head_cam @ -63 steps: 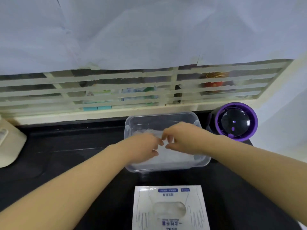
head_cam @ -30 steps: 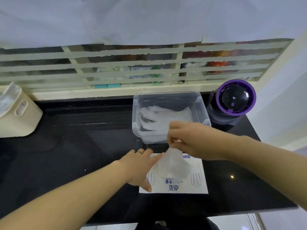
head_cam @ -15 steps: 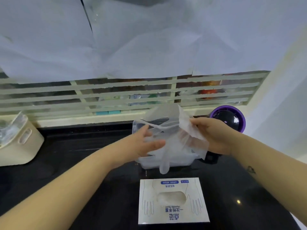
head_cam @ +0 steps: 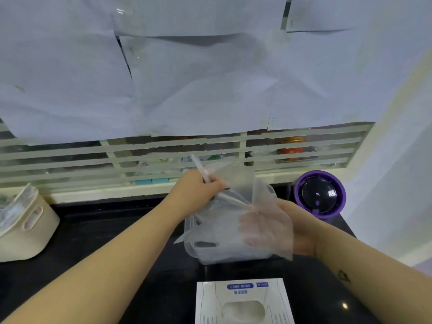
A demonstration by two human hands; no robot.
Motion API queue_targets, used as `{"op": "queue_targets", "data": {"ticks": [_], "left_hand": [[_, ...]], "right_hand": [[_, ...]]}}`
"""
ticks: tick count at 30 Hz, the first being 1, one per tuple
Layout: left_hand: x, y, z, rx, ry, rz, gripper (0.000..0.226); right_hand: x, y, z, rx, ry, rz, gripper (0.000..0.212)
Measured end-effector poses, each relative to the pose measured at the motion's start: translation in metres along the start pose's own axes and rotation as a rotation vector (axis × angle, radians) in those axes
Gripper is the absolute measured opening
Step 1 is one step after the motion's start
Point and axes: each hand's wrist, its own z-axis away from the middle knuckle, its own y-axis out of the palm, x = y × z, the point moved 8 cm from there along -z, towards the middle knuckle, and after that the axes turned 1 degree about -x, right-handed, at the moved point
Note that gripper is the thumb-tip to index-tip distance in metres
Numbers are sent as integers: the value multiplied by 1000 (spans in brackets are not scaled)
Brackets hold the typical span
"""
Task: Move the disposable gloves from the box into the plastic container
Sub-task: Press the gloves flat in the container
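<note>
A beige basket [head_cam: 28, 232] sits on the black bench [head_cam: 117, 230], well left of the left grip [head_cam: 198, 187], which pinches a stretched edge of a clear glove [head_cam: 264, 199]. The film drapes over the right grip [head_cam: 300, 232], which clutches it just above the plastic container [head_cam: 210, 256]. The glove box [head_cam: 240, 298] lies below both.

We see a glossy black desk [head_cam: 112, 232] running along the wall, with four things on it. At its left edge sits a beige bin [head_cam: 25, 232] with slot handles. Toward the back stands the clear plastic container [head_cam: 210, 258], a round purple-rimmed device [head_cam: 319, 195] near its right side — and nearest us, apart from the container, the white glove box [head_cam: 240, 300] lies flat, oval opening upward.
</note>
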Motion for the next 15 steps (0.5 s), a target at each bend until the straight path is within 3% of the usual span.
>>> {"op": "queue_targets", "data": {"ticks": [4,6,10,15], "left_hand": [[8,-12,-15,-100,-8,-51,26],[9,-19,-21,-155,8,-38,29],[-1,-29,-30,-249,82,-27,33],[-15,-32,-34,-268,168,2,28]], "right_hand": [[17,-17,-1,-50,-71,-3,74],[25,-19,1,-45,-119,133,83],[21,-4,-8,-37,-115,497,75],[36,-6,-38,-166,-67,405,53]]}}
